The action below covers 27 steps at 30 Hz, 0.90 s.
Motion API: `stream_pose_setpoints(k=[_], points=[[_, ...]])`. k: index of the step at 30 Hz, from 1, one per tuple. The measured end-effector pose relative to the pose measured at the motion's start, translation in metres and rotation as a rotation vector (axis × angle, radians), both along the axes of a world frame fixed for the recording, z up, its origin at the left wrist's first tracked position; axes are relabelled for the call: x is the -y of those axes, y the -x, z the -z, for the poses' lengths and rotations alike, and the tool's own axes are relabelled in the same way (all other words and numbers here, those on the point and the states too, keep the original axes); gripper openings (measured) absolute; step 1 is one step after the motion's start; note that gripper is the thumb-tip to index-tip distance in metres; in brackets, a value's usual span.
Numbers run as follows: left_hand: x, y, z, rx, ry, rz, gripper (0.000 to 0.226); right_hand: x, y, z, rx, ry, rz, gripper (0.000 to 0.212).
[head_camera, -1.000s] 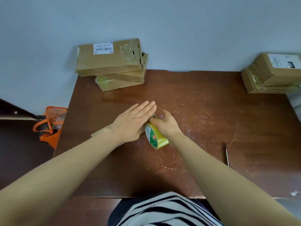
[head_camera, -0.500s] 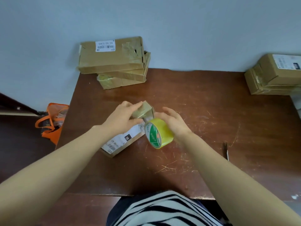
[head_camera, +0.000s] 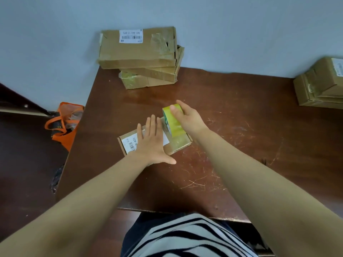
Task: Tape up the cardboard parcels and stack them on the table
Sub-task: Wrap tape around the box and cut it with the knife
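A small flat cardboard parcel (head_camera: 177,144) with a white label lies label-up on the brown table (head_camera: 232,138). My left hand (head_camera: 151,143) rests flat on it, fingers spread, covering most of the label. My right hand (head_camera: 187,117) grips a yellow tape roll (head_camera: 171,120) standing on its edge over the parcel's right end. Clear tape runs from the roll across the parcel's right end.
A stack of three taped parcels (head_camera: 141,56) stands at the table's far left against the wall. Another stack of parcels (head_camera: 321,86) sits at the far right edge. An orange bag (head_camera: 64,125) lies on the floor to the left. A thin dark tool (head_camera: 264,161) rests on the table at right.
The parcel was lifted and turned over, and now lies flat with its label up. My left hand went back to pressing it flat. My right hand moved the roll over its right end.
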State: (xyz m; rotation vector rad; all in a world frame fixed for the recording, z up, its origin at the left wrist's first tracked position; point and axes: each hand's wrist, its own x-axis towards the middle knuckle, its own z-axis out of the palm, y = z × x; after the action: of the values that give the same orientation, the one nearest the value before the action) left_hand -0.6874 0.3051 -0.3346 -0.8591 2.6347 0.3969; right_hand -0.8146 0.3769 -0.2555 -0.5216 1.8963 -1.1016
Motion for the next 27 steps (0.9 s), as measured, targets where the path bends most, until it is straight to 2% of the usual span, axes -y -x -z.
stream_pose_setpoints(k=[5,8,10,12,14,17,20,27], points=[[-0.005,0.003,0.004,-0.14,0.124,-0.053,0.133,-0.013,-0.015,0.006,0.068,0.014,0.073,0.062],[-0.005,0.003,0.005,-0.135,0.111,-0.062,0.13,-0.024,-0.021,-0.006,-0.111,0.098,0.087,0.062],[-0.004,0.004,0.005,-0.147,0.105,-0.076,0.129,-0.038,-0.029,-0.009,-0.173,0.088,0.068,0.047],[-0.004,0.004,0.005,-0.128,0.102,-0.065,0.131,-0.055,-0.039,-0.011,-0.122,0.02,0.09,0.023],[-0.005,0.003,0.005,-0.124,0.096,-0.033,0.133,-0.071,-0.046,-0.012,-0.066,-0.037,0.134,0.012],[-0.004,0.003,0.002,-0.11,0.086,-0.015,0.133,-0.088,-0.06,-0.007,0.016,-0.089,0.129,0.016],[-0.006,0.004,-0.001,-0.097,0.094,-0.012,0.134,-0.096,-0.064,0.005,0.113,-0.107,0.197,0.011],[-0.003,0.003,-0.003,-0.063,0.069,0.01,0.139,-0.085,-0.053,0.036,0.269,-0.258,0.261,0.014]])
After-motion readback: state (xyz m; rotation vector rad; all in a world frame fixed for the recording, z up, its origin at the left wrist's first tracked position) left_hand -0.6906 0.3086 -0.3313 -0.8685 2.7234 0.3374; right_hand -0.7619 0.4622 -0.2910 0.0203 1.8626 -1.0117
